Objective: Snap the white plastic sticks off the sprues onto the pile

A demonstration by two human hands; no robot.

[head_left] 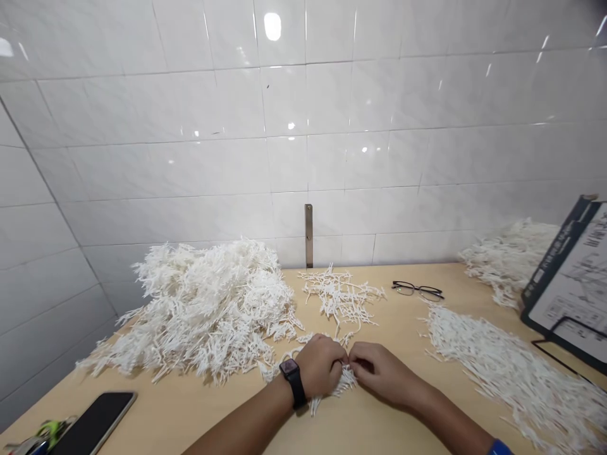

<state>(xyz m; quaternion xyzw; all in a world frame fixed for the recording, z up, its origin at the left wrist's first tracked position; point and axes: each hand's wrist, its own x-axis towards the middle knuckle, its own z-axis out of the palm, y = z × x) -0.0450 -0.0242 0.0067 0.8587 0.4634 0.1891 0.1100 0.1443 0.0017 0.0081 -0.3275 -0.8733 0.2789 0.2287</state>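
My left hand (323, 365), with a black watch (293, 381) on its wrist, is closed with the fingers curled at the middle of the table. My right hand (382, 373) pinches close against it, fingertips almost touching. Between them they grip a thin white strip, mostly hidden by the fingers. Loose white strips (348, 379) lie under and beside my left hand. Just beyond the hands is a small spread of branching white strips (339, 294). To the left rises a large tangled heap of white strips (213, 309).
Separate white strips (512, 366) cover the right side, with another white pile (512, 256) behind. Glasses (417, 290) lie near the back edge. A dark printed board (569, 278) stands at right. A phone (97, 423) and keys (45, 436) are front left. A tiled wall (227, 164) bounds the table (379, 423).
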